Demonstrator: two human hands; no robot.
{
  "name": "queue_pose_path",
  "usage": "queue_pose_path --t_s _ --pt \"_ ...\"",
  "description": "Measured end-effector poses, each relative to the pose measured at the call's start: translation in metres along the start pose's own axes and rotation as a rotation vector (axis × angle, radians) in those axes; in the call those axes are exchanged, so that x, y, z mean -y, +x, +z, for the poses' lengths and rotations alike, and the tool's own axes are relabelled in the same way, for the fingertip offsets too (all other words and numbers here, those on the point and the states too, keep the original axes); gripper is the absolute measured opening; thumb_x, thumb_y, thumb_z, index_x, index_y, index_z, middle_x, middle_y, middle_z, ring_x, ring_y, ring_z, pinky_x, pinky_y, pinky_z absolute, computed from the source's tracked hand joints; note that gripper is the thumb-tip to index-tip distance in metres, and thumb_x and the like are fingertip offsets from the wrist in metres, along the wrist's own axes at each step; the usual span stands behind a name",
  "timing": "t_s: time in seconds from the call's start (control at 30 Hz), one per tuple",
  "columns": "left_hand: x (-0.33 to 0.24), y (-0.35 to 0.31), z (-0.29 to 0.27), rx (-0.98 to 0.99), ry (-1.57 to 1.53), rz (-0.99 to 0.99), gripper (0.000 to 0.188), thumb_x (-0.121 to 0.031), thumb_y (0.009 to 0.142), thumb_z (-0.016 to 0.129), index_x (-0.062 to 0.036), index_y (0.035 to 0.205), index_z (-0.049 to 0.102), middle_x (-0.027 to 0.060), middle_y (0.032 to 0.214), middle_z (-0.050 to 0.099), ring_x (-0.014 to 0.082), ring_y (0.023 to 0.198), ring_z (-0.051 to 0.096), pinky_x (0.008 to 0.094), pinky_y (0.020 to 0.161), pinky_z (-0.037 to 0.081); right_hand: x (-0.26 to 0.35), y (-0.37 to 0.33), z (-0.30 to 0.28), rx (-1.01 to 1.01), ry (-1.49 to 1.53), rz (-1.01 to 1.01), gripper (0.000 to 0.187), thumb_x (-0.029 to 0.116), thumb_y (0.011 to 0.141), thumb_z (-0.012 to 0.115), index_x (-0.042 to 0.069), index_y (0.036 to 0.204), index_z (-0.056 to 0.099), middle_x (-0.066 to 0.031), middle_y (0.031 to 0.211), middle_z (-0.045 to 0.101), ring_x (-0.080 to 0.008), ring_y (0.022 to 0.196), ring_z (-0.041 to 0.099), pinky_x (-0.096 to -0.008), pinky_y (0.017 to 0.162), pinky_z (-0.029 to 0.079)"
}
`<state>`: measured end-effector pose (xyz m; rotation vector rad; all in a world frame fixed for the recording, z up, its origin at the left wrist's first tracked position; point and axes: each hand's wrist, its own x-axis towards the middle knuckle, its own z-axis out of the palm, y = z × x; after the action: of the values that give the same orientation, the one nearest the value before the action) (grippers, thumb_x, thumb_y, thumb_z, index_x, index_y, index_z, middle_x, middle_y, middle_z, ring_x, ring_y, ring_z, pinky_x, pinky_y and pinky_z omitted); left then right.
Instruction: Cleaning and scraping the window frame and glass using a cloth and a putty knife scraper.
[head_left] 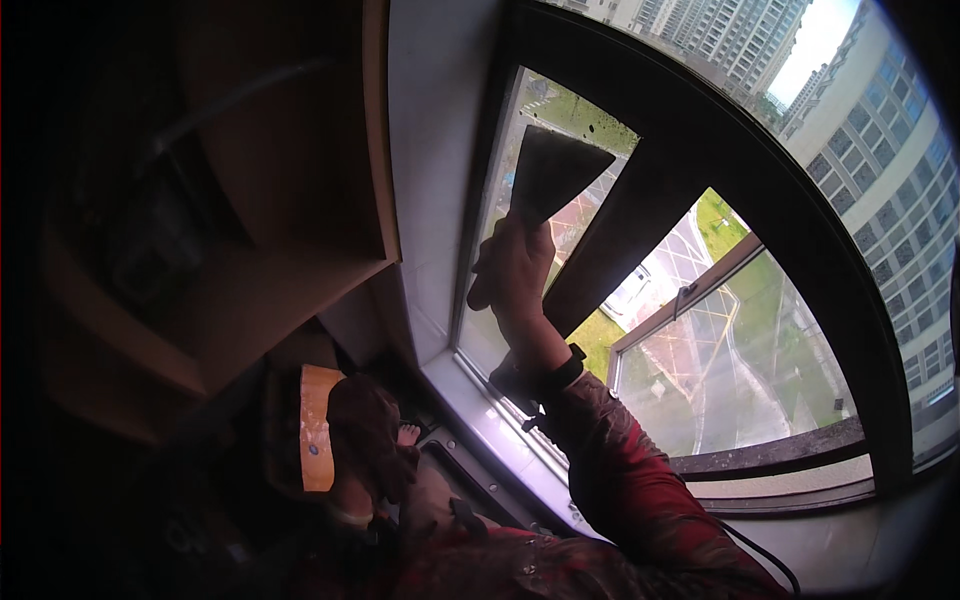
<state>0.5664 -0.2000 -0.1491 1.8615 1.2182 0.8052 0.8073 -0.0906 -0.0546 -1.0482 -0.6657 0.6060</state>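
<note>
My right hand [515,268] is closed around the handle of a wide-bladed scraper [560,172]. Its dark, flared blade points up against the narrow left window pane [488,240], which has dark specks near its top. On the lower left, in shadow, my left hand [350,497] shows only in part beneath a bunched dark brown cloth [370,425]. The cloth appears gripped, though most of the fingers are covered. Small pale digits [408,435] show beside the cloth; whether they are fingers or toes I cannot tell.
Dark window frame bars [625,225] divide the panes. An opened sash [685,300] tilts outward on the right, high above a road and grass. A pale sill [500,425] runs below. Brown shelving [300,290] stands left, and a yellow-orange panel [318,430] sits beside the cloth.
</note>
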Motion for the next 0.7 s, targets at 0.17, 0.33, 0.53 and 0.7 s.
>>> queue_pose_path --t_s 0.17,0.33,0.53,0.7 --pt "-0.023 0.012 -0.001 0.082 -0.078 -0.064 0.071 -0.045 0.071 0.064 0.0109 0.111 0.044 0.0225 0.107 0.047 0.037 0.105 0.043 0.0392 0.097 0.032 -0.028 -0.017 -0.013 0.011 0.205 0.113 0.018 0.02 0.094 0.043 0.005 0.103 0.046 -0.0005 0.062 0.041 -0.0099 0.044 0.044 -0.025 0.038 0.037" --pt "-0.029 0.007 0.001 0.024 -0.055 0.008 0.071 -0.043 0.071 0.065 0.0105 0.113 0.043 0.0222 0.109 0.047 0.0362 0.106 0.044 0.0388 0.097 0.033 -0.034 -0.026 -0.043 0.035 0.161 0.218 0.03 0.022 0.094 0.044 0.01 0.121 0.047 0.003 0.059 0.039 -0.0074 0.043 0.042 -0.0228 0.038 0.038" --pt "-0.044 0.023 0.001 -0.031 0.073 0.204 0.072 -0.04 0.071 0.065 0.0101 0.116 0.041 0.0218 0.112 0.047 0.0353 0.108 0.044 0.0383 0.097 0.033 0.022 0.011 -0.008 0.135 0.057 -0.016 0.029 0.021 0.094 0.044 0.009 0.121 0.048 0.003 0.059 0.039 -0.0067 0.044 0.042 -0.0225 0.038 0.038" --pt "-0.052 0.032 -0.008 0.031 0.367 0.404 0.072 -0.039 0.071 0.065 0.0098 0.118 0.04 0.0215 0.114 0.047 0.0345 0.11 0.045 0.0379 0.097 0.034 -0.036 -0.027 -0.024 0.024 0.247 0.186 0.035 0.028 0.094 0.046 0.004 0.12 0.046 0.0028 0.057 0.038 -0.0085 0.044 0.043 -0.0249 0.038 0.038"
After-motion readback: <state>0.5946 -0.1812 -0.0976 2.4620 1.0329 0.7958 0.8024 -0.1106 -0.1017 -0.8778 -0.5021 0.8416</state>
